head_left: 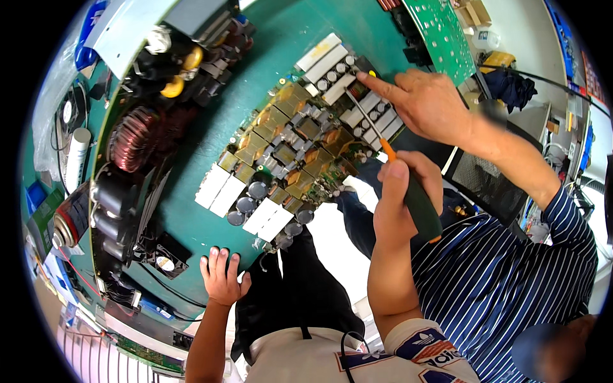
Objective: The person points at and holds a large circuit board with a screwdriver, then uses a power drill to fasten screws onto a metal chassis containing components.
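My right hand grips a screwdriver with a dark green handle and an orange collar. Its thin shaft reaches up to the white blocks on a crowded circuit board, which carries yellow-taped transformers, white rectangular parts and round capacitors. My left hand lies flat on the front edge of the green table, fingers spread, holding nothing. Another person in a striped shirt reaches in from the right; their hand points a finger at the board's far end, just beside the screwdriver tip.
A large copper coil, black capacitors and yellow parts sit on the table's left side. A small fan lies near my left hand. A spray can and a white tube stand further left. A bare green board lies at the top.
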Motion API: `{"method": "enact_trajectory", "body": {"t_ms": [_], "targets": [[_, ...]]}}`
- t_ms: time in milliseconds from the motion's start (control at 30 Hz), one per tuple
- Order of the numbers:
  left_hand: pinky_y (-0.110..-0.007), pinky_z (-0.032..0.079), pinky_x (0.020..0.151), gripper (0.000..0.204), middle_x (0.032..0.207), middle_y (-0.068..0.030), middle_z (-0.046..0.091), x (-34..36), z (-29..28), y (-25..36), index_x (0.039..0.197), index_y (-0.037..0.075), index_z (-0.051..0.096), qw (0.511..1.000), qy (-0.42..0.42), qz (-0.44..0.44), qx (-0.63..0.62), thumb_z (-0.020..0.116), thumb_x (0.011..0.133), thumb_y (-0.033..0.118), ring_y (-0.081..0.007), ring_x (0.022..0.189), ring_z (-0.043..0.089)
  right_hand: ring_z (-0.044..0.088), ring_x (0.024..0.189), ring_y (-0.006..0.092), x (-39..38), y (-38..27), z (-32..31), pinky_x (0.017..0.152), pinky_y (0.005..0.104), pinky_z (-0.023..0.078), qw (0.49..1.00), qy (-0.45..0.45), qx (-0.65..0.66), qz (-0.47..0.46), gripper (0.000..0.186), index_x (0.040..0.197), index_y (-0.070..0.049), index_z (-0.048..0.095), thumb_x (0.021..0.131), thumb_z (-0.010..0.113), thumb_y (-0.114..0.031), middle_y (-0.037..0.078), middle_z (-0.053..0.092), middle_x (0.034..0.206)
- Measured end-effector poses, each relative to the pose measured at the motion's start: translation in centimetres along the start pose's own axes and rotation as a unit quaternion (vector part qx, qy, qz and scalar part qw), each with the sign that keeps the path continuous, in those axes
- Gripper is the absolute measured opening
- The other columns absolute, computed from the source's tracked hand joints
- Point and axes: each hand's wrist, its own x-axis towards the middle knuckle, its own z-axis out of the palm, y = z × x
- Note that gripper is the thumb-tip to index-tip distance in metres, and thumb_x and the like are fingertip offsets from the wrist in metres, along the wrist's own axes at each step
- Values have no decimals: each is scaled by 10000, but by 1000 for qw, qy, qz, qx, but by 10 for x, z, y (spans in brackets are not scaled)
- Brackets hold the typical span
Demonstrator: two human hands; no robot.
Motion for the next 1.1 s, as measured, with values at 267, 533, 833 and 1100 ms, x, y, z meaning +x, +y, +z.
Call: {"method": "enact_trajectory", "body": {"t_ms": [267, 533, 833, 1100], "targets": [[-594, 187, 1109, 503, 1360, -244, 451, 4, -4, 1, 1221, -8, 531, 1000, -16, 24, 9, 538, 865, 348, -453, 1342, 364, 577, 607, 115, -14, 4, -4, 612, 241, 493, 1000, -9, 15, 20, 210, 1014, 47, 585, 930, 620, -142, 104, 616, 747], [-603, 201, 1100, 513, 1370, -244, 445, 2, 1, 0, 1236, -12, 521, 999, -1, 29, 18, 502, 915, 388, -456, 1341, 365, 607, 666, 203, -20, 9, -2, 632, 281, 490, 999, 24, 25, 22, 173, 945, 38, 614, 838, 714, -56, 143, 647, 813], [-614, 192, 1102, 524, 1395, -248, 422, 3, 0, 1, 1257, -11, 506, 999, -6, 33, 26, 494, 925, 394, -464, 1355, 345, 619, 692, 175, -19, 21, -1, 652, 267, 489, 996, 60, 54, 50, 200, 944, 34, 629, 832, 743, -86, 121, 657, 831], [-639, 189, 1099, 562, 1438, -255, 375, -1, 2, 0, 1306, -15, 461, 998, -13, 41, 44, 487, 928, 400, -490, 1366, 322, 608, 745, 119, -21, 32, -4, 691, 235, 481, 981, 74, 143, 110, 227, 997, 29, 620, 870, 730, -124, 89, 650, 893]]}}
